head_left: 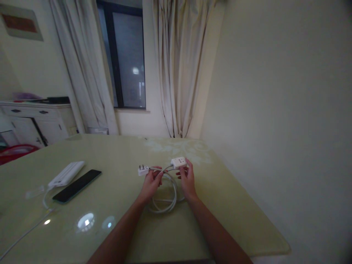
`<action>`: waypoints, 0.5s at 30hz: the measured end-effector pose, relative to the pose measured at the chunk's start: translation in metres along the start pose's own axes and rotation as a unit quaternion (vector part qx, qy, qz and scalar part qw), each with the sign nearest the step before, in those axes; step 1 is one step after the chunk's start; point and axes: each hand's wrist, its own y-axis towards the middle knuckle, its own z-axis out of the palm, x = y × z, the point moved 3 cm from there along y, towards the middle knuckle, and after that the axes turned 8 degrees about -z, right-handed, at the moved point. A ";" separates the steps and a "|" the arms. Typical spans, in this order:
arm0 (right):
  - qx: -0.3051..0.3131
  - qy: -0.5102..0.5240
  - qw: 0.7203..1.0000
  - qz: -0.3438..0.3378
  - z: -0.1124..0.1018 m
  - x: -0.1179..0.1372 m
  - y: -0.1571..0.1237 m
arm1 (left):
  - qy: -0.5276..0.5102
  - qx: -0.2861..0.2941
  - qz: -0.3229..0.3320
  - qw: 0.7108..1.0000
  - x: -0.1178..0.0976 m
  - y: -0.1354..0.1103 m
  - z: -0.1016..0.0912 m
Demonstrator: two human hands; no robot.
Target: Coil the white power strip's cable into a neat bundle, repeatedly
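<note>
A white extension cord (176, 192) hangs in a loose coil between my hands, over the glossy table. My left hand (150, 182) is closed around the cable near its plug end; the white plug (143, 170), with its metal prongs upward, sticks out to the left of the fingers. In my right hand (187, 179) is the small white socket block (178, 162), gripped at its right end with the outlet face showing. The cable crosses itself between the two hands.
To the left on the pale green table (118, 154) lie a black phone (77, 186) and a white power bank (66, 174) with a white cable (23, 234). A wall (275, 110) borders the table's right side. Curtains (181, 66) and a window (129, 58) are behind.
</note>
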 end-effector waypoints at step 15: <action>-0.037 0.016 0.999 -0.020 -0.003 0.007 -0.001 | 0.206 -0.094 0.101 0.969 -0.002 -0.010 -0.002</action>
